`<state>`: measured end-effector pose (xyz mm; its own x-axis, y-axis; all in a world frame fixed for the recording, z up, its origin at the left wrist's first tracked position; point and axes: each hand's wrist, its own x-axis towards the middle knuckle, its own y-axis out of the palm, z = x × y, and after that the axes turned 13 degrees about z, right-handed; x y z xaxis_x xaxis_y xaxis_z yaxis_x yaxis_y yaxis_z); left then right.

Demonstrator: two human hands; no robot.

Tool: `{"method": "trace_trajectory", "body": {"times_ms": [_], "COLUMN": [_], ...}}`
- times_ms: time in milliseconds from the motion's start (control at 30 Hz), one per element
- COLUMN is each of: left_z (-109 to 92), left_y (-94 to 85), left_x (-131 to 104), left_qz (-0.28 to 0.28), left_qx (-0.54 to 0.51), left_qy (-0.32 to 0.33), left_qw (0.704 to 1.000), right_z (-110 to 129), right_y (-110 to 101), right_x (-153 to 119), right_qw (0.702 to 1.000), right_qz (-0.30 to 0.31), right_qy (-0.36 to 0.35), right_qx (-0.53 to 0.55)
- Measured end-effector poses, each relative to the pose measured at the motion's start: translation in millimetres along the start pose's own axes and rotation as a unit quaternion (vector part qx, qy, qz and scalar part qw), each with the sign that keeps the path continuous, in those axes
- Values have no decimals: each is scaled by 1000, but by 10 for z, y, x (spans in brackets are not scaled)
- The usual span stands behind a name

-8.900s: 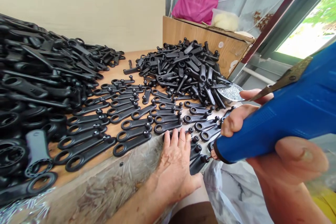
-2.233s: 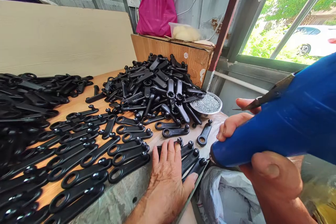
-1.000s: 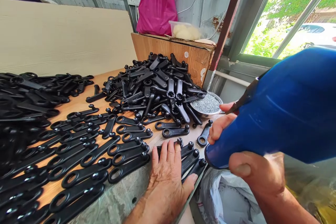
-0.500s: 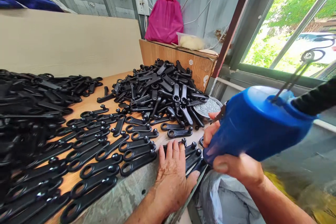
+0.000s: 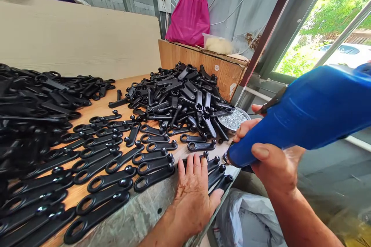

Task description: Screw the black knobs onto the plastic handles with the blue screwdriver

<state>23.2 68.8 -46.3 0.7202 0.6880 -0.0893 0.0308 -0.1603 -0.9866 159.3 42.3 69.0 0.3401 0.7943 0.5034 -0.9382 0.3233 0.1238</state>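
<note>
Head view: my right hand (image 5: 275, 168) clamps a smooth blue tool (image 5: 304, 112); my open left hand (image 5: 193, 195) rests on black, knob-ended levers (image 5: 216, 175).

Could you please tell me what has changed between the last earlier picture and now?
The blue tool in the right hand has drawn its nose off the end of the nearest black part, away from the person, and its rear has swung right. Nothing was newly gripped or released. The left hand still lies flat on the parts; the heap looks unchanged.
</note>
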Motion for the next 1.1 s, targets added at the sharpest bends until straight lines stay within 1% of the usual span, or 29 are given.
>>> {"method": "trace_trajectory", "body": {"times_ms": [67, 167, 333, 500, 700, 867, 967, 1100], "left_z": [3, 4, 5, 6, -1, -4, -9, -24], "left_y": [26, 23, 6, 13, -46, -59, -58, -94], "left_x": [0, 0, -8, -3, -1, -16, -5, 9], "left_qz": [-19, -29, -23, -23, 20, 42, 56, 64], "left_qx": [7, 11, 9, 14, -1, -24, -35, -36], "left_qy": [0, 2, 7, 8, -1, -4, -12, -20], "left_qw": [1000, 1000, 1000, 1000, 1000, 999, 998, 997], "right_z": [-38, -49, -46, -37, -86, -139, -158, -207], "right_y": [1, 1, -2, -21, -67, -90, -72, -68], "right_x": [6, 12, 20, -13, -31, -4, 23, 14], "right_qw": [1000, 1000, 999, 998, 998, 994, 992, 992], "right_qz": [-1, 7, 16, 44, 65, 106, 112, 110], "right_qy": [9, 14, 26, 30, 21, 25, 30, 53], "right_qx": [8, 13, 15, 32, 16, -30, -51, -40]}}
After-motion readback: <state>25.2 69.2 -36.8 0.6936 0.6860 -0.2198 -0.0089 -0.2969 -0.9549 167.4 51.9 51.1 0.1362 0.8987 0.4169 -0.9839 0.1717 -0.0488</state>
